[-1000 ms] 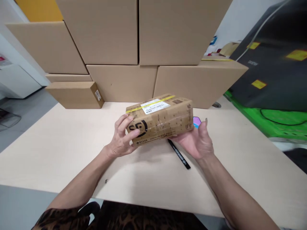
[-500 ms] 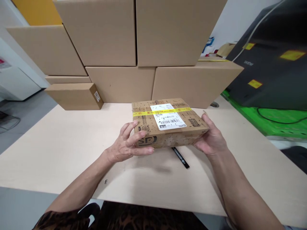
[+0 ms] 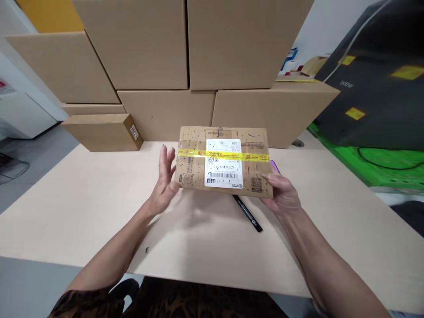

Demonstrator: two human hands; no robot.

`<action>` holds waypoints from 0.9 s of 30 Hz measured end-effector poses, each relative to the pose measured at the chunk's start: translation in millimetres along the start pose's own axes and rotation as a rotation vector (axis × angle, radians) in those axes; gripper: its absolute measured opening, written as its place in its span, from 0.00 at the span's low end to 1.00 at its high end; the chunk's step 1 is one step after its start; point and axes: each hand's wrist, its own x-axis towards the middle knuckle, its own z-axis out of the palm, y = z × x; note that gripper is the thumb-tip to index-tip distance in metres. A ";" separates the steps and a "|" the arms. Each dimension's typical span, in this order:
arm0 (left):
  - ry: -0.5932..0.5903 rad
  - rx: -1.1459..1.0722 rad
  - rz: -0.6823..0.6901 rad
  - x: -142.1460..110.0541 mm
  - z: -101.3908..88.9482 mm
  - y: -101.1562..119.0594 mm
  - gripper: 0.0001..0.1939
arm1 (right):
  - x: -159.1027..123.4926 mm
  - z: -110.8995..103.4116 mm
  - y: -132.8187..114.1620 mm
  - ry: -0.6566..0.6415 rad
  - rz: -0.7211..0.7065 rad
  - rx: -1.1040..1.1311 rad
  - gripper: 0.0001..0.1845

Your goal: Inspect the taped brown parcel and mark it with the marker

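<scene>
A cardboard parcel (image 3: 255, 143) is held up above the table, its top face tilted toward me. It bears a white shipping label (image 3: 225, 174) and a strip of yellow tape across the middle. My right hand (image 3: 283, 192) grips the parcel's lower right corner, thumb on top and fingers underneath. At the left end, my left hand (image 3: 162, 183) is open with fingers stretched upward. Its thumb is by the lower left corner; whether it touches the cardboard I cannot tell. Below the parcel lies a black, pen-like stick (image 3: 250, 216), its upper end hidden.
Large cartons (image 3: 152, 53) are stacked along the back of the table (image 3: 82, 212). A smaller closed box (image 3: 102, 134) stands at the back left. A purple edge (image 3: 274, 166) peeks out behind my right hand. A dark machine (image 3: 374, 84) stands on green at the right.
The parcel has tipped so that its top face turns toward me, and its front side no longer shows. My left hand has loosened from the left side, fingers now pointing up.
</scene>
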 end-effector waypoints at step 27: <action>0.297 -0.303 -0.489 -1.4 34.9 28.5 0.60 | -30.2 17.8 27.7 -0.025 -1.177 -1.521 0.16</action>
